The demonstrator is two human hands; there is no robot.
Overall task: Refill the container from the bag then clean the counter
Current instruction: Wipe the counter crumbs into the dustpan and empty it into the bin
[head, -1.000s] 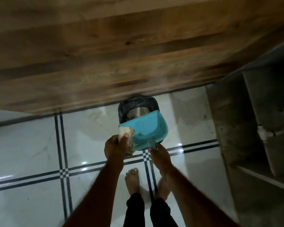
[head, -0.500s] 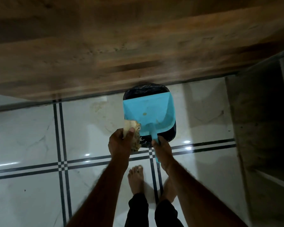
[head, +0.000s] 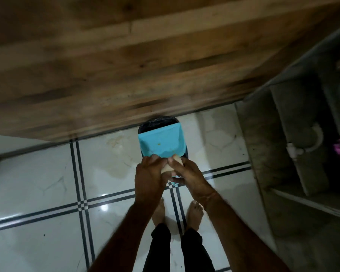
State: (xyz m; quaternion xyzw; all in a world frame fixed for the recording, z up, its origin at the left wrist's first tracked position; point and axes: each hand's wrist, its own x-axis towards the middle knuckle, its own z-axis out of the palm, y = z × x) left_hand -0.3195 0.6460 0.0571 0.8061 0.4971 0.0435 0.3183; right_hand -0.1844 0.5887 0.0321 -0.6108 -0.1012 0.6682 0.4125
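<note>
A light blue dustpan (head: 161, 142) is held tilted over a small bin lined with a black bag (head: 157, 121) on the tiled floor. A few yellowish crumbs stick to the pan's inside. My right hand (head: 190, 178) grips the dustpan's handle, which it almost wholly hides. My left hand (head: 148, 179) is pressed against my right hand and holds a small beige brush (head: 167, 169) between the two. My right thumb also touches the brush. No container or bag to refill from is in view.
A wooden counter front (head: 126, 65) fills the top of the view, with the bin at its foot. A grey concrete shelf unit (head: 279, 146) with a white pipe (head: 310, 143) stands on the right. My bare feet (head: 159, 211) stand on glossy white tiles with dark lines.
My left hand has moved right with the brush and now meets my right hand at the dustpan's handle. The dustpan stays over the bin.
</note>
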